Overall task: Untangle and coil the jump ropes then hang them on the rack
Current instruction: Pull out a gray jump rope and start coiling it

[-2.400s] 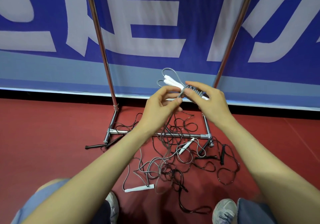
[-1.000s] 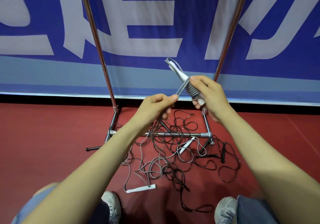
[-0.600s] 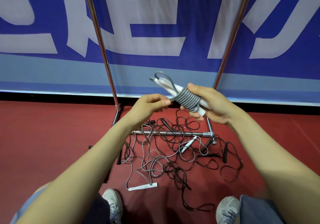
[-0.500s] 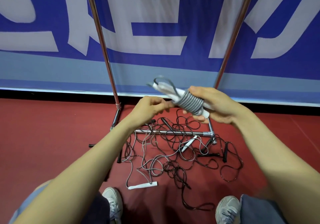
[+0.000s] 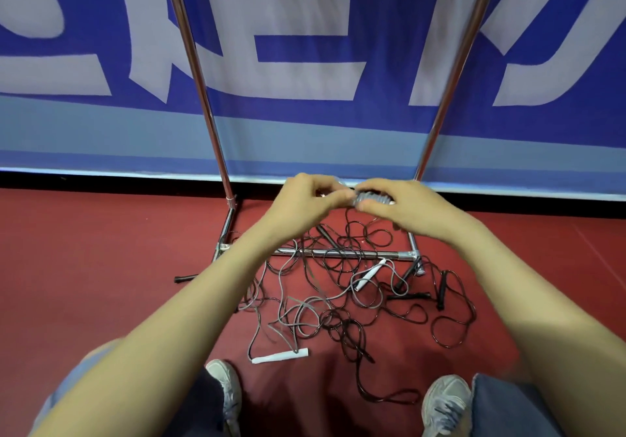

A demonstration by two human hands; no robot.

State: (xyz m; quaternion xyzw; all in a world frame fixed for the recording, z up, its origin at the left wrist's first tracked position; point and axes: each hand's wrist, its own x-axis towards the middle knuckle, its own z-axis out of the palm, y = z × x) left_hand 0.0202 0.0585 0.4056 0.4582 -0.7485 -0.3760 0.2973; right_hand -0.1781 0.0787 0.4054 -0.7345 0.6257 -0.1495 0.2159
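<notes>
Grey jump rope (image 5: 371, 197): coiled, gripped between left hand (image 5: 305, 199) and right hand (image 5: 406, 208), unhung; remaining ropes (image 5: 338, 301) tangled on floor (image 5: 101, 267) at rack (image 5: 203, 98) base.

— What's worn down at 7 o'clock?
— A pale blue left trouser leg (image 5: 67, 392) with darker navy cloth beside it, and a grey-white laced left shoe (image 5: 225, 389).
— And at 5 o'clock?
— A blue denim right trouser leg (image 5: 508, 406) and a matching grey right shoe (image 5: 443, 402), laces showing.
— Further up?
— Bare forearms, bare left hand (image 5: 305, 199) and right hand (image 5: 406, 206).
</notes>
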